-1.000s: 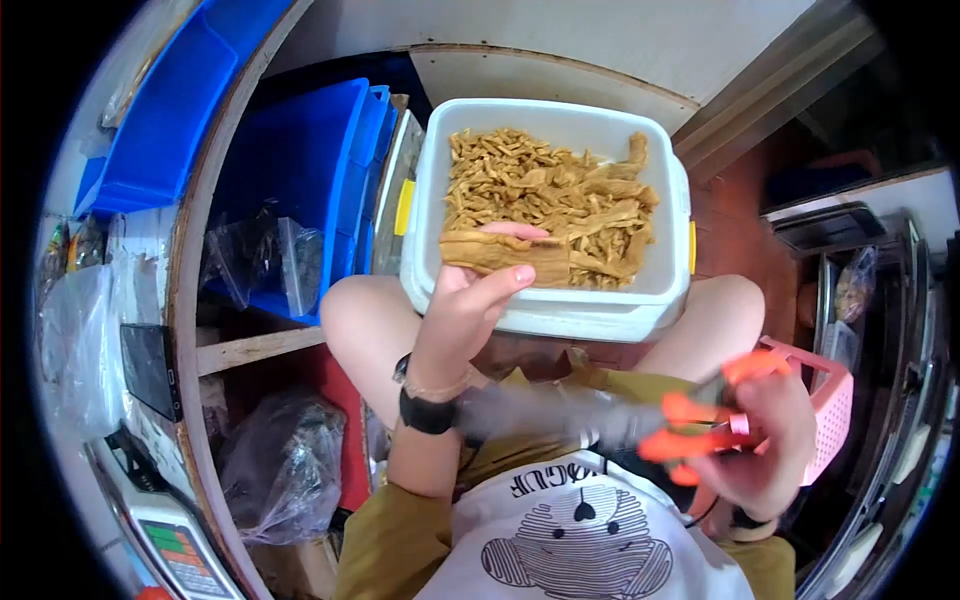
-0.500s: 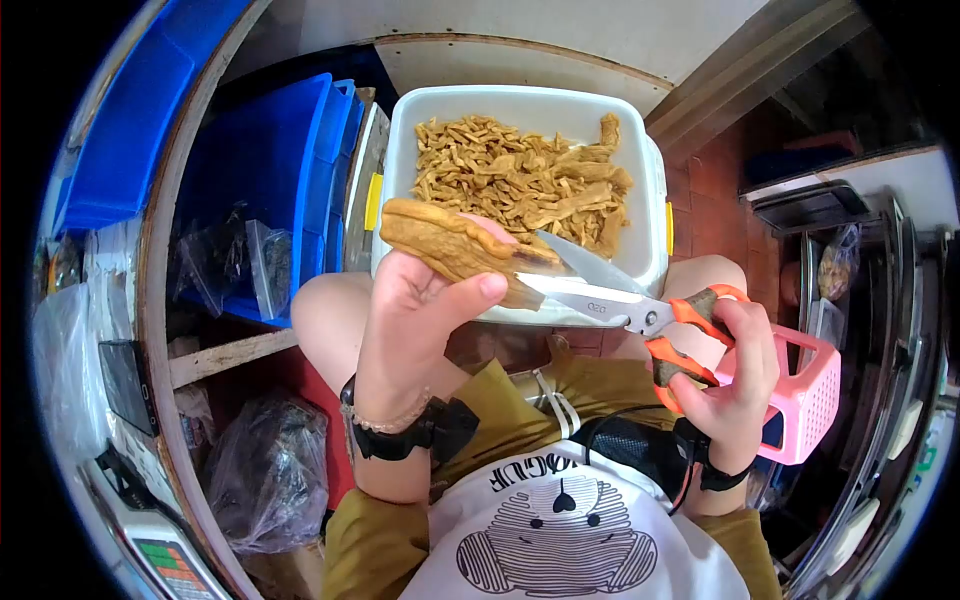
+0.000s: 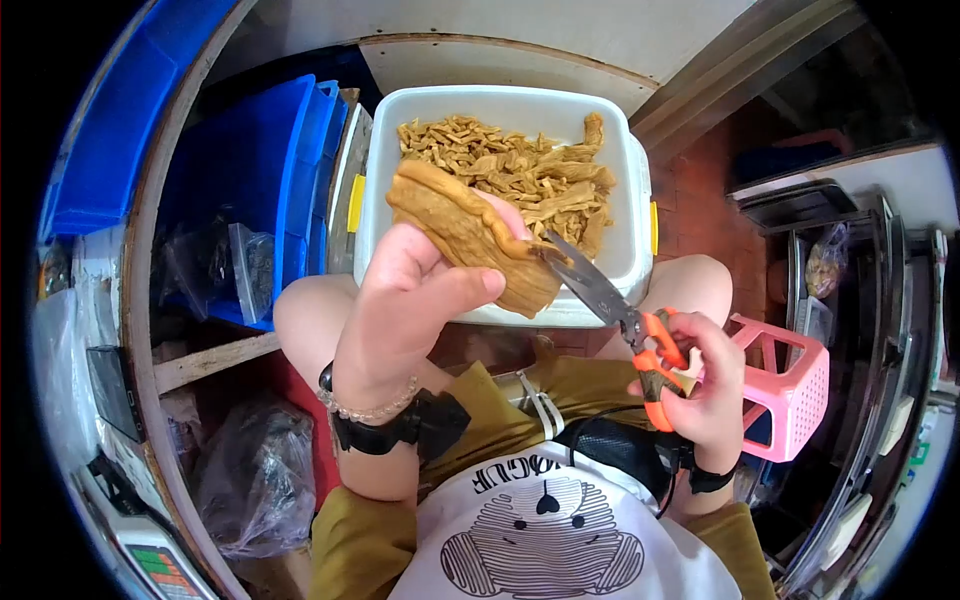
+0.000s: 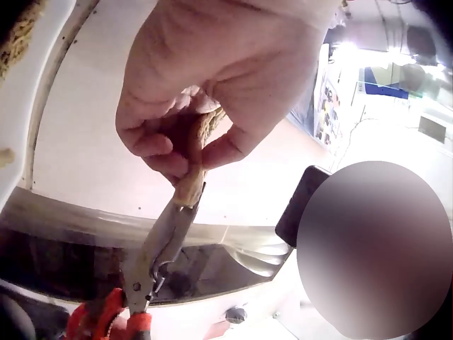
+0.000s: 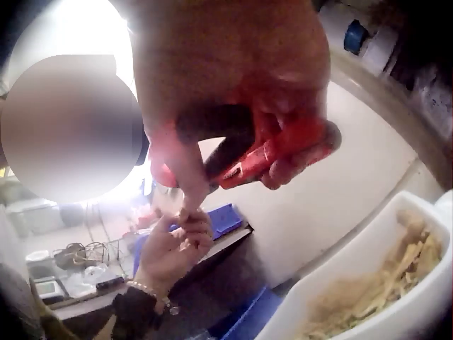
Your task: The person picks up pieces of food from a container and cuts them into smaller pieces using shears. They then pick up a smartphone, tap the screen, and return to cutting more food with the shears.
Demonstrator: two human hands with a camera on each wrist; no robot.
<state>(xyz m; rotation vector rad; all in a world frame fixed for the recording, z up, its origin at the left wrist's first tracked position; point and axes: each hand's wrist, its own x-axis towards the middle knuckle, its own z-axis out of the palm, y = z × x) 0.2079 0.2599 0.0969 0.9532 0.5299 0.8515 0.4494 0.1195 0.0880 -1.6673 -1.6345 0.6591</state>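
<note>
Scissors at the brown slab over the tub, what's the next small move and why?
Probably squeeze the orange-handled scissors shut: their blades touch the edge of the brown slab the left hand holds over the white tub, so the cut piece should drop in.

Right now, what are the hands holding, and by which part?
The left hand pinches a tan dried food strip around its middle; the right hand grips scissors by their orange handles.

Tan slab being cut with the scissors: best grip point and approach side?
Pinch the tan slab at its broad middle from the left, thumb on the near face, as the left hand does. It's long and flat, and its lower right end, where the scissors in the right hand bite, should stay free.
</note>
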